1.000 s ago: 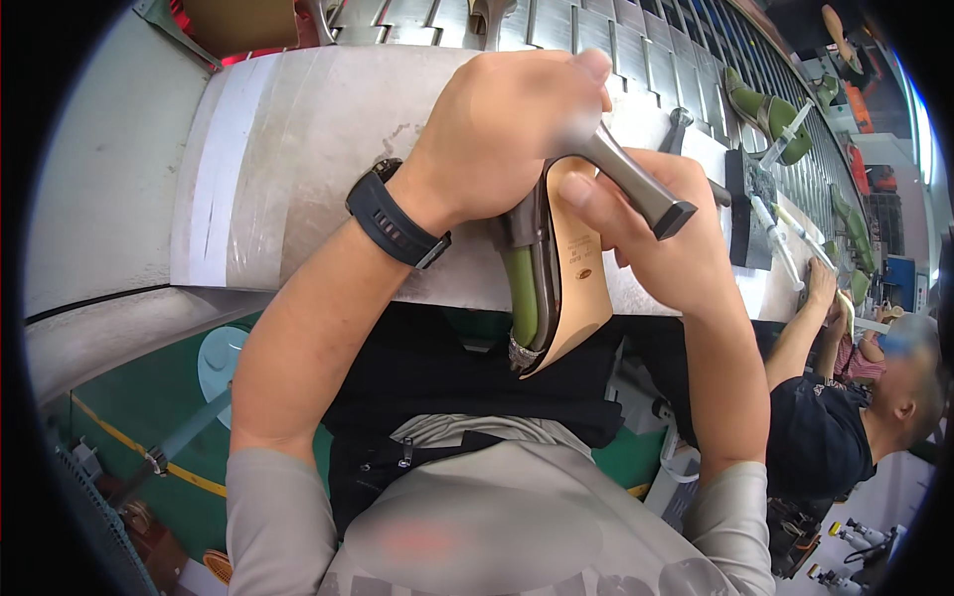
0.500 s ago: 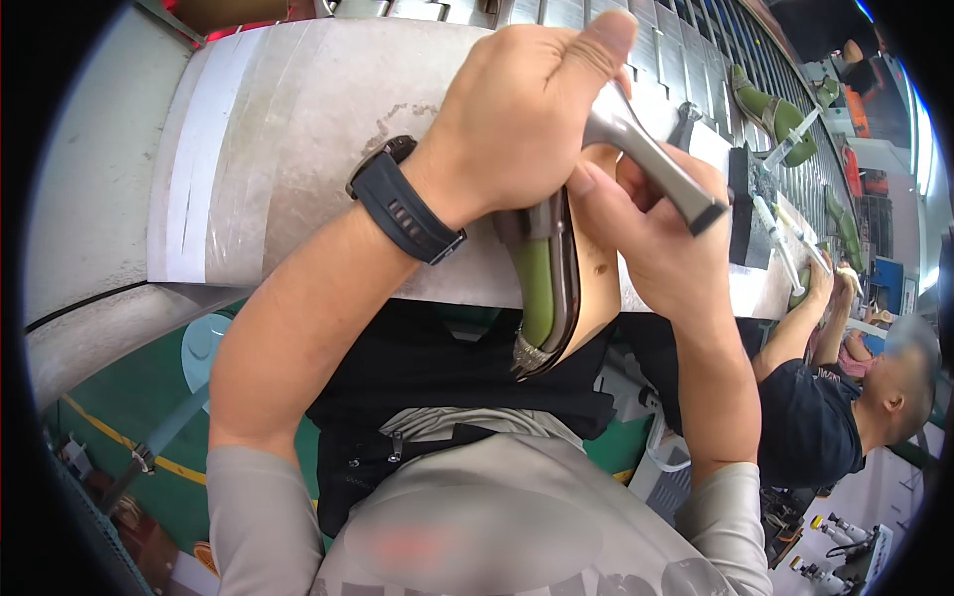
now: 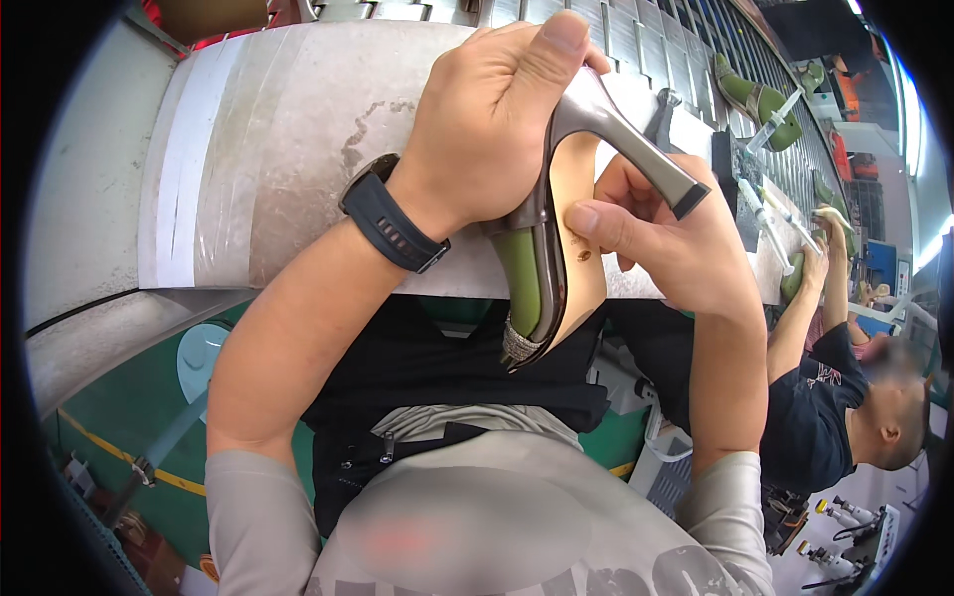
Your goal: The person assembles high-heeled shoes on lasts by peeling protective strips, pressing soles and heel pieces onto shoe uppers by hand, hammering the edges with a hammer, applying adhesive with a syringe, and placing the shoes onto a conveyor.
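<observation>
My left hand (image 3: pixel 487 134), thumb raised, is wrapped round the heel end of a dark brown high-heeled shoe (image 3: pixel 555 253). A green shoe last (image 3: pixel 522 273) fills the shoe, and its toe, with a glittery band, points down toward me. Its tall heel (image 3: pixel 651 164) juts to the right. The tan sole (image 3: pixel 579 293) faces my right hand (image 3: pixel 686 233). My right thumb presses on that sole near a small dark mark, with the other fingers curled at its edge and partly hidden. Nothing else shows in either hand.
Under my hands is a pale worktable (image 3: pixel 308 129), with a metal roller conveyor (image 3: pixel 636 50) beyond. To the right are a black block (image 3: pixel 733 164), several syringes (image 3: pixel 763 223) and a green shoe (image 3: pixel 760 104). A co-worker (image 3: pixel 815 417) works farther right.
The shoe and my left hand have shifted slightly left, turning more of the sole into view. My right thumb has moved from beside my left hand down onto the sole.
</observation>
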The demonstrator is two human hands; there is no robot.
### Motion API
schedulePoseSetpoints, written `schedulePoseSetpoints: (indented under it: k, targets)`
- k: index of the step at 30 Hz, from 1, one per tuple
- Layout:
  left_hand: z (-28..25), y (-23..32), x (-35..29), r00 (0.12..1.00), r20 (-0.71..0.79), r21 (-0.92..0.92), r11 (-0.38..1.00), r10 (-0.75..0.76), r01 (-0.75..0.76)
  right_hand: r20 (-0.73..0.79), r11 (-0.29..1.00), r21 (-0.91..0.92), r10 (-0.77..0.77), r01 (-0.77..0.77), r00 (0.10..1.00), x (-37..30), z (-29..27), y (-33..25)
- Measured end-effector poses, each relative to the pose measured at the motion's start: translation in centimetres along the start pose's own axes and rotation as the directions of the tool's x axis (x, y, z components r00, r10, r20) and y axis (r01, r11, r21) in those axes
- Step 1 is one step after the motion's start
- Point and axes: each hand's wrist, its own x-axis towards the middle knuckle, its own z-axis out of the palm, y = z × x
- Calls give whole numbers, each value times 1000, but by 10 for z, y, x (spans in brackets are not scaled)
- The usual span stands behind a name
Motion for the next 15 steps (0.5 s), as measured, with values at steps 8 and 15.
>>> schedulePoseSetpoints:
  k: [8, 15]
  targets:
    - [5, -9, 5, 972, -147, 169, 973, 181, -156, -18, 1000, 30, -7, 8, 1000, 2, 1, 6]
    - [11, -6, 7, 973, -161, 118, 982, 165, -147, -68, 996, 84, -29, 34, 997, 1, 6, 5]
